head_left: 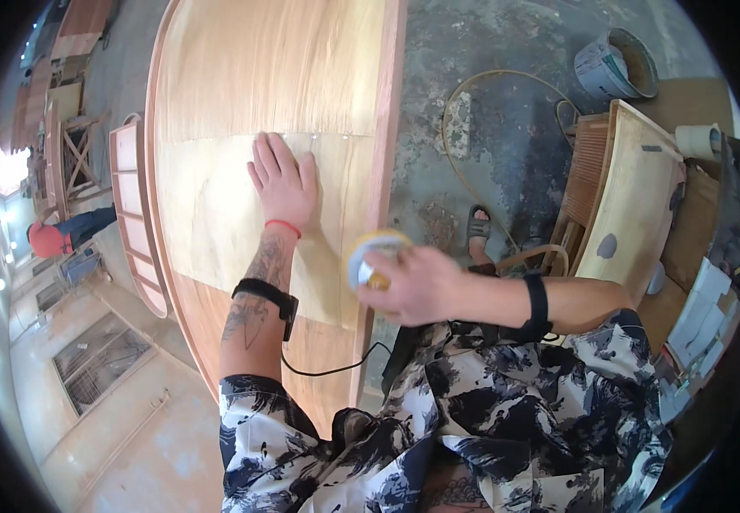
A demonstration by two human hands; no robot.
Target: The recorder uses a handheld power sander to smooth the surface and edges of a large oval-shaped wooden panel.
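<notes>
My left hand [284, 190] lies flat on a pale wooden panel [208, 192], its fingers stretched out and slightly apart. It rests just below a seam that crosses the panel. In my right hand [425, 286] is a round sander [378, 252] with a yellowish rim, gripped from above and blurred by motion. The sander is over the panel's right edge, near the raised reddish wooden border [380, 162]. Whether its disc touches the wood I cannot tell. A tan hose [545, 250] shows beside my right forearm.
A wooden furniture piece [626, 205] stands at the right, with a bucket [616, 67] behind it. A long hose [449, 128] loops over the stained floor. Left of the panel leans a framed wooden part [135, 214]; a person in red [48, 240] is farther off.
</notes>
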